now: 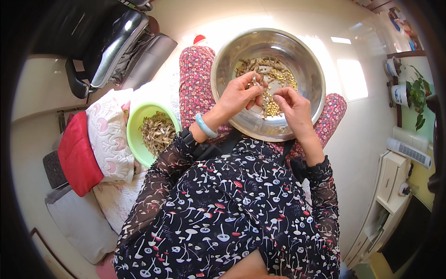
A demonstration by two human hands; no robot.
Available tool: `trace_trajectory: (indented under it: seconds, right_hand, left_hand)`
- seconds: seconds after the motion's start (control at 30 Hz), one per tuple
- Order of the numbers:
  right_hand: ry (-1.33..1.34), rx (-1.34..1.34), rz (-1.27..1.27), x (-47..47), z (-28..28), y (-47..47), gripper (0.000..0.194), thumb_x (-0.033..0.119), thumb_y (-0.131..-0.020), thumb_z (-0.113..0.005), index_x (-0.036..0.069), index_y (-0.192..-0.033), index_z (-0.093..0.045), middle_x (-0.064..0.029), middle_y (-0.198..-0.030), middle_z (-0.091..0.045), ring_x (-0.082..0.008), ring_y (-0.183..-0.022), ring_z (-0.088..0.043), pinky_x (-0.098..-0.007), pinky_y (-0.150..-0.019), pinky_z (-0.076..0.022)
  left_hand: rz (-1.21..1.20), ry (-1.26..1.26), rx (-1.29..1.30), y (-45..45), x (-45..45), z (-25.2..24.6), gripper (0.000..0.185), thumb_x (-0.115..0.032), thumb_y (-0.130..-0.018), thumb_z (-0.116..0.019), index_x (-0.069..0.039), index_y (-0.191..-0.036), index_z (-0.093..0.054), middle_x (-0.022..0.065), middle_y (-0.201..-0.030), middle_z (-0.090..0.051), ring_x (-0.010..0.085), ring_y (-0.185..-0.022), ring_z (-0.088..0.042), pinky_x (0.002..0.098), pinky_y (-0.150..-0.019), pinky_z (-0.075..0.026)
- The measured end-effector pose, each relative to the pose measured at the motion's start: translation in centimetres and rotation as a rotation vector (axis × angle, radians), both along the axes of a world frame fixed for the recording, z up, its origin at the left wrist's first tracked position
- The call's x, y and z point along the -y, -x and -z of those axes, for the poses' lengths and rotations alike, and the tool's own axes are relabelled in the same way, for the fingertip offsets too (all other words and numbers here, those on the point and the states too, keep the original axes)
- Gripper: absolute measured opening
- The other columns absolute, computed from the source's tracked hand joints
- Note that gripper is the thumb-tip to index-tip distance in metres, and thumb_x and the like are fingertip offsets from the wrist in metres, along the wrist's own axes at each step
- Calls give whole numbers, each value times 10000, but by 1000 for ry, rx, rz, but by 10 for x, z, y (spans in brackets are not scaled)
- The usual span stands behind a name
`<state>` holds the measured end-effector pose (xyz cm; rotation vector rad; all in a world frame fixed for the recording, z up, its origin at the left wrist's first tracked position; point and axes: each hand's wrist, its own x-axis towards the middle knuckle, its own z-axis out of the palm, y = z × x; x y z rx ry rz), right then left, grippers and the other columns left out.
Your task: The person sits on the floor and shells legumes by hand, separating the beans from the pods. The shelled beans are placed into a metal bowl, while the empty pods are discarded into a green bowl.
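A large stainless steel basin rests across my lap. In it lie dry brown bean pods toward the far side and loose yellow soybeans nearer me. Over the basin, my left hand has dry pods gripped in its curled fingers, and a pale bangle circles that wrist. My right hand hovers beside it above the soybeans, thumb and forefinger drawn close together. Whether anything small sits between those fingertips is unclear.
On my left, a light green plastic basin contains a heap of dry pods. Folded white bedding and a red cloth lie beyond it. A black chair stands at far left; a white cabinet and potted plant line the right.
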<state>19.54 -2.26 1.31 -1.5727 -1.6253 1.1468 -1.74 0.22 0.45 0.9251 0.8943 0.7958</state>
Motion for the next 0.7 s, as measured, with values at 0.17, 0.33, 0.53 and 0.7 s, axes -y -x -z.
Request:
trace_trajectory:
  seconds: [0.17,0.33,0.53,0.7]
  right_hand:
    - [176,-442,86,1,5,-8,162,141,-1030,-642,21,-1132,-682,-39,-927,-739,-46,-753,-640,-201,-685,-533]
    - [238,-516,-16,3,6,5,185,163,-1032,-649,18,-1144,-674,-23,-898,-719,-45,-712,-613,-195,-641,-495]
    - [370,-645,-4,7,8,6,168,164,-1020,-665,24,-1112,-681,5,-830,-677,-40,-661,-564,-196,-596,-448]
    - [272,-457,59,15,1,0,151,158,-1015,-670,30,-1094,-687,31,-800,-647,-29,-632,-521,-193,-575,-423]
  left_hand:
    - [17,74,-41,1,1,0,141,-197,-1008,-664,-87,-1081,-615,-6,-694,-617,31,-503,-464,187,-454,-316]
    - [69,83,64,-6,3,0,141,-220,-997,-697,-102,-1056,-646,-45,-668,-583,10,-512,-456,180,-450,-276]
    - [58,59,79,-2,3,0,127,-220,-992,-708,-108,-1039,-673,-64,-665,-563,1,-543,-455,172,-468,-262]
    - [53,53,48,-3,5,7,129,-218,-983,-721,-102,-1029,-688,-62,-671,-562,6,-564,-461,177,-488,-279]
